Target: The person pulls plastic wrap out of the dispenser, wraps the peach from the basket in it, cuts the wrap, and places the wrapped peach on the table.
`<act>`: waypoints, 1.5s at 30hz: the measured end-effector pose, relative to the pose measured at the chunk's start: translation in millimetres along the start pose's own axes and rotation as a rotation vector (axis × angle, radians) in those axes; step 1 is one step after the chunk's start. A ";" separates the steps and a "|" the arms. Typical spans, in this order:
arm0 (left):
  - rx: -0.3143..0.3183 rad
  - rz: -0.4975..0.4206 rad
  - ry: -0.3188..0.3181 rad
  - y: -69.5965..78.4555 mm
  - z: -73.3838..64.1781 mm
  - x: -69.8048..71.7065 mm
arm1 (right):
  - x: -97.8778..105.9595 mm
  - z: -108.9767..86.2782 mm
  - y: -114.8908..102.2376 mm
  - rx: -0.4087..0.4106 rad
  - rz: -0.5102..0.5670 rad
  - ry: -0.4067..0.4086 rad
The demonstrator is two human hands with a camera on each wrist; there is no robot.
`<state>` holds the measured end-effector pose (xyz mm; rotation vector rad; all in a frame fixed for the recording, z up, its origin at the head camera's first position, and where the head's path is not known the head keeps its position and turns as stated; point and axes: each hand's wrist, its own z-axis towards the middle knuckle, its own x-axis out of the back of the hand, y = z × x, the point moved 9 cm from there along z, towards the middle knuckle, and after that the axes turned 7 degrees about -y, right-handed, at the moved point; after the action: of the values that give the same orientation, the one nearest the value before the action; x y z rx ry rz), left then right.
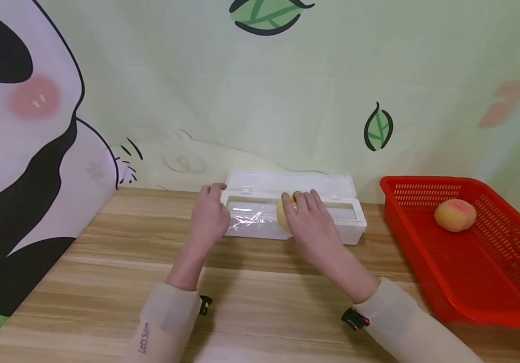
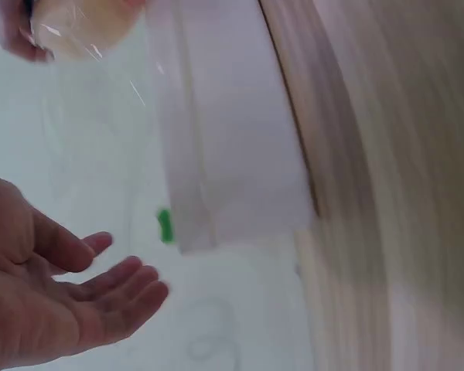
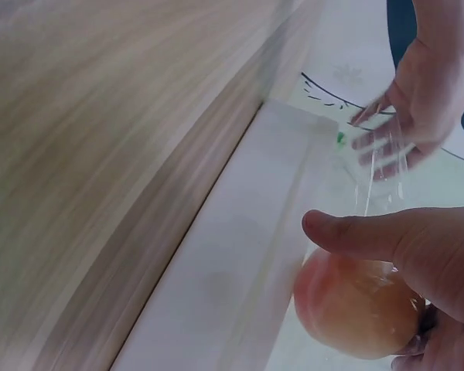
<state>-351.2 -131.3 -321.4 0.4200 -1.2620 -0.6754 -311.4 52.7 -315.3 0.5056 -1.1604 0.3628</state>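
A peach (image 3: 356, 305) with clear plastic film over it sits above a white cling film box (image 1: 260, 229), its lid (image 1: 291, 184) raised at the back. My right hand (image 1: 312, 224) grips the peach, the thumb along one side and the fingers round the other. Glossy film (image 1: 251, 218) stretches from the peach toward the box's left end. There my left hand (image 2: 69, 301) hovers beside the film with loosely bent fingers and nothing visible between them; whether it touches the film I cannot tell. A small green piece (image 2: 165, 226) shows at that end of the box.
On the right stands a red plastic basket (image 1: 428, 272) with another peach (image 1: 455, 215) inside. The wooden table (image 1: 106, 282) meets a cloth backdrop (image 1: 187, 91) printed with a panda and leaves, close behind the box.
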 end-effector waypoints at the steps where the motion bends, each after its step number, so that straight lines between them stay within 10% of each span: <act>1: 0.030 0.007 -0.042 -6.4 1.3 -2.0 | -1.5 0.6 0.1 0.000 -0.005 -0.013; 7: 0.143 0.020 -0.277 -28.3 1.2 -20.8 | -7.2 3.5 4.4 -0.013 -0.010 -0.042; 11: 0.159 0.009 -0.323 -36.8 1.7 -31.0 | -6.7 4.0 5.3 -0.011 -0.027 -0.023; 45: 0.185 0.147 -0.223 -34.0 6.0 -39.1 | 10.9 19.7 22.4 0.034 0.120 0.032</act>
<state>-370.8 -129.7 -369.7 0.4065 -1.5587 -0.4915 -334.3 60.6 -294.8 0.4594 -1.1584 0.4932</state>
